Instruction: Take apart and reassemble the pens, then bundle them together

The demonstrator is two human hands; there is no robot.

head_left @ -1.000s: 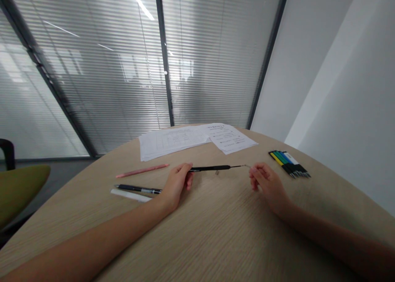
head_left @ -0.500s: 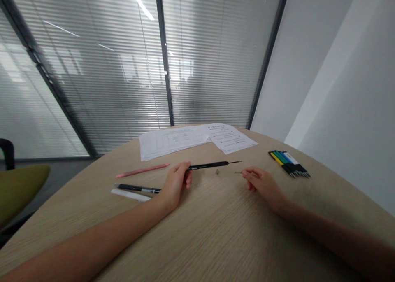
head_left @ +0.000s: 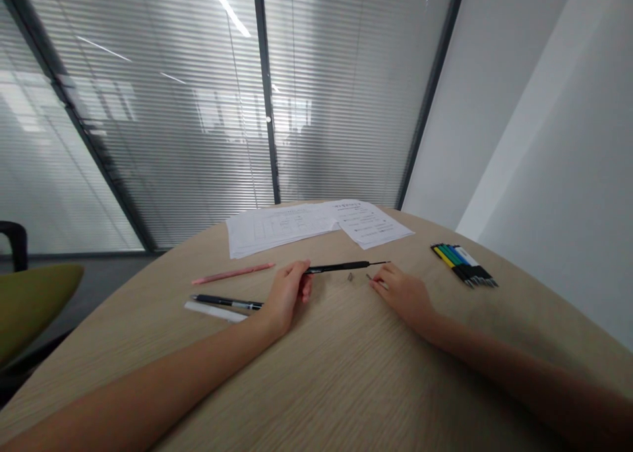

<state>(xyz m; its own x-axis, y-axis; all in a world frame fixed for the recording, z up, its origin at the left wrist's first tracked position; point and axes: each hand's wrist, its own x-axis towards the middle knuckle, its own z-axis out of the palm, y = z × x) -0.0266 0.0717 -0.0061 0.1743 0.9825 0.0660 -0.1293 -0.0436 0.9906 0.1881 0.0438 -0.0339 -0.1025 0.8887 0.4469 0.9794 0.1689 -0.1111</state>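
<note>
My left hand (head_left: 289, 290) is closed around a black pen (head_left: 341, 266), which points right with a thin dark rod (head_left: 380, 262) sticking out of its end. Between the fingertips of my right hand (head_left: 403, 297) is a small thin piece (head_left: 368, 277), too small to name. This hand is low over the table, just below the rod's tip. A tiny greyish piece (head_left: 350, 276) lies on the table between the hands, under the pen. Left of my left wrist lie a black pen with a silvery band (head_left: 225, 301) and a white strip (head_left: 212, 311).
A pinkish stick (head_left: 232, 274) lies on the round wooden table (head_left: 316, 386). Printed papers (head_left: 277, 227) are spread at the far edge. Several coloured pens with black grips (head_left: 462, 264) lie side by side at the right. A green chair (head_left: 39, 300) stands at the left.
My right hand has moved left, bringing its small piece nearer the tiny part on the table. My left hand still holds the black pen in nearly the same place.
</note>
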